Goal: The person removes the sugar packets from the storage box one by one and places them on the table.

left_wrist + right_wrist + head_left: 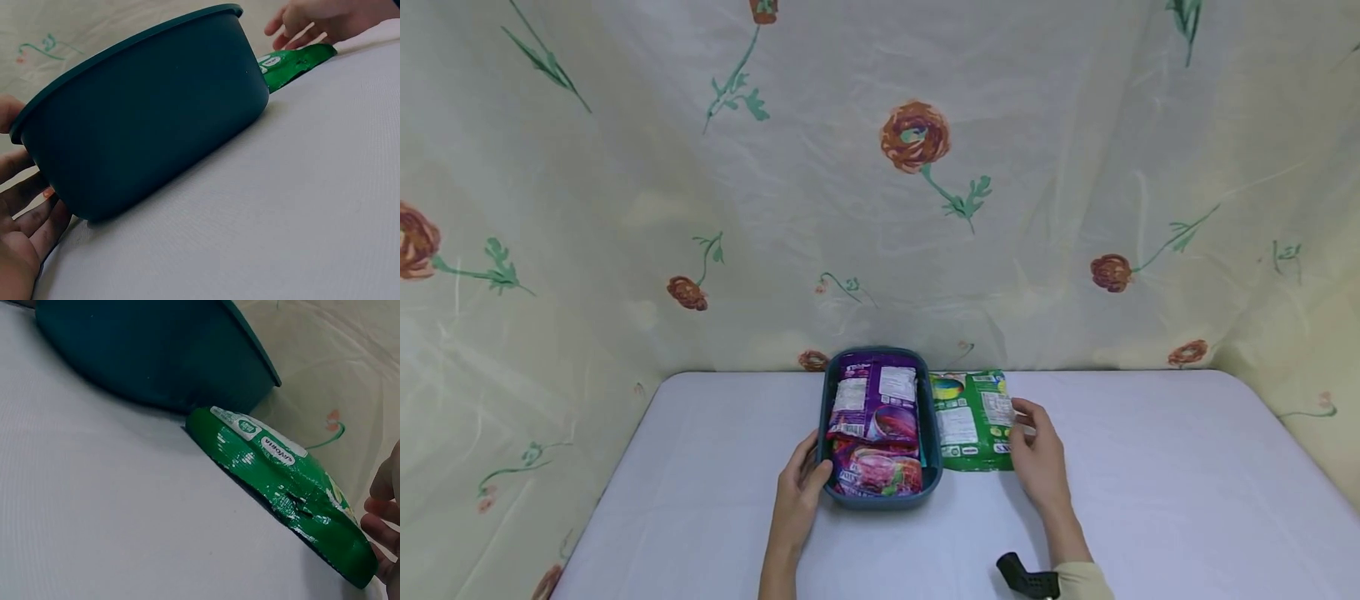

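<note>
A dark teal plastic basin (880, 503) stands on the table with purple packets (874, 396) and a pink-and-purple packet (876, 468) inside. My left hand (800, 487) holds the basin's near left side, thumb at the rim and fingers along the outer wall; the left wrist view shows this wall (144, 119) from the side. Right of the basin, a green packet (972, 421) lies flat on the table, close against it. My right hand (1037, 454) is at the packet's right edge, fingers loosely bent; whether they touch it I cannot tell. The right wrist view shows the packet's puffed near edge (275, 487).
A white cloth covers the table (715, 500). Behind and at both sides hangs a pale curtain (820, 192) with printed flowers, reaching the table's back edge. A black device (1028, 577) sits at the right wrist, beside a beige sleeve (1082, 582).
</note>
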The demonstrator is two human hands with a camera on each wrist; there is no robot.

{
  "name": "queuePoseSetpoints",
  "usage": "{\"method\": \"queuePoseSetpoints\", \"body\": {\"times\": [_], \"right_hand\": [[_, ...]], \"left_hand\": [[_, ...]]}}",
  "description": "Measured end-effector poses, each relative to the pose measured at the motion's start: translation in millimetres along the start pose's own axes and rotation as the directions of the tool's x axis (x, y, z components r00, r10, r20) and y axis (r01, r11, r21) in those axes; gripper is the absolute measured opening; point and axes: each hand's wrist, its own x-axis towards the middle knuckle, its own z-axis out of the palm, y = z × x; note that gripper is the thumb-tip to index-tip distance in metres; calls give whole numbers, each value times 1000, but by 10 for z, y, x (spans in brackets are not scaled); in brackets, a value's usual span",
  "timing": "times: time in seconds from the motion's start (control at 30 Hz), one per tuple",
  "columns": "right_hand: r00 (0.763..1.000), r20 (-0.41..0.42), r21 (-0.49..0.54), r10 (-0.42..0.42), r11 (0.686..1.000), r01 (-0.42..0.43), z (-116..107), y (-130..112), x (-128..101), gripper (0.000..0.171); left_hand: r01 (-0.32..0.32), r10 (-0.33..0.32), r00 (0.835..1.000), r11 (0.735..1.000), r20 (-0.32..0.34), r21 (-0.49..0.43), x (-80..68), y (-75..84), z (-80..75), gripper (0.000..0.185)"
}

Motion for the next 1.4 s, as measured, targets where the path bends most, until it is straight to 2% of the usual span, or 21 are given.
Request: {"method": "queuePoseSetpoints", "body": {"times": [0.17,0.3,0.4,0.47,0.57,0.63,0.73,0.83,0.9,1.1,1.27,1.4], "right_hand": [[1000,-3,73,23,997,-23,-26,-39,14,40],[999,12,179,35,983,-36,-57,-97,17,38],[994,87,296,66,951,-89,-82,-169,6,40],[983,174,396,62,909,-127,-109,-224,-14,42],[941,337,535,-13,826,-180,-147,-319,-49,43],[902,420,612,-102,766,-199,-162,-384,-78,40],[835,495,694,-238,687,-215,-166,-471,-114,36],[799,519,725,-303,651,-224,-153,-526,-146,35],[787,531,728,-313,644,-235,-139,-548,-166,38],[739,576,713,-350,656,-246,-100,-646,-224,50],[731,599,683,-328,686,-251,-71,-764,-288,51],[708,640,654,-298,695,-299,-18,-837,-332,53]], "left_hand": [[-7,7,1000,1000,4,-10,5,-3,0,52],[-10,10,1000,1000,7,-15,4,-9,-2,52],[-15,15,1000,1000,9,-10,2,-10,-7,51],[-21,21,1000,1000,6,-2,-4,-11,-8,51],[-24,24,1000,1000,2,12,-11,-10,-12,51],[-27,27,1000,1000,2,13,-13,-9,-14,51],[-27,27,1000,1000,8,9,-12,-6,-14,50],[-26,26,1000,1000,8,5,-9,-2,-8,50],[-21,21,1000,1000,8,3,-9,0,2,50],[-15,16,1000,1000,17,-15,-7,11,33,51],[-25,25,1000,1000,19,-12,4,19,37,51],[-23,23,1000,1000,10,-4,7,19,19,51]]}}
